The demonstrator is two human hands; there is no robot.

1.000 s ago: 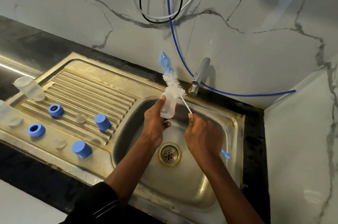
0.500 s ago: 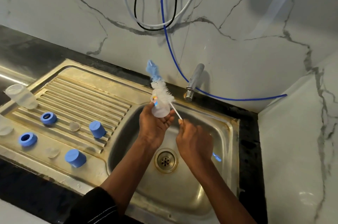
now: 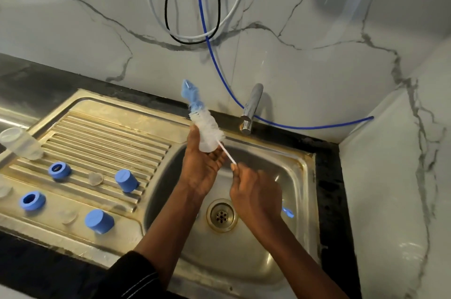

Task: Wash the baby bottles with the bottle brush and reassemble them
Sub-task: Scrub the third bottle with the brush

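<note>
bottle [image 3: 207,147]: mostly covered by left hand [image 3: 200,174] fingers and bottle brush [image 3: 207,125] bristles. Can't tell if the brush runs inside it or alongside.
right hand [image 3: 256,193]: motion-smeared, finger detail lost. The brush handle is buried in the fist, with only the blue end [image 3: 288,212] poking out at its 4 o'clock.
clear piece [image 3: 3,191], frame 9 o'clock: cut by the left edge.
two clear bits [image 3: 95,179] on the drainboard [image 3: 109,137]: too faint to identify.
cables [image 3: 192,39]: cut off at 12 o'clock.
sleeve [image 3: 127,276]: cut off at 7 o'clock.

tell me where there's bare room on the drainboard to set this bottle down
Bare: the ribbed back of the drainboard, between the lying bottle and the basin. Crowded: the front, among blue rings, blue caps and clear teats.
</note>
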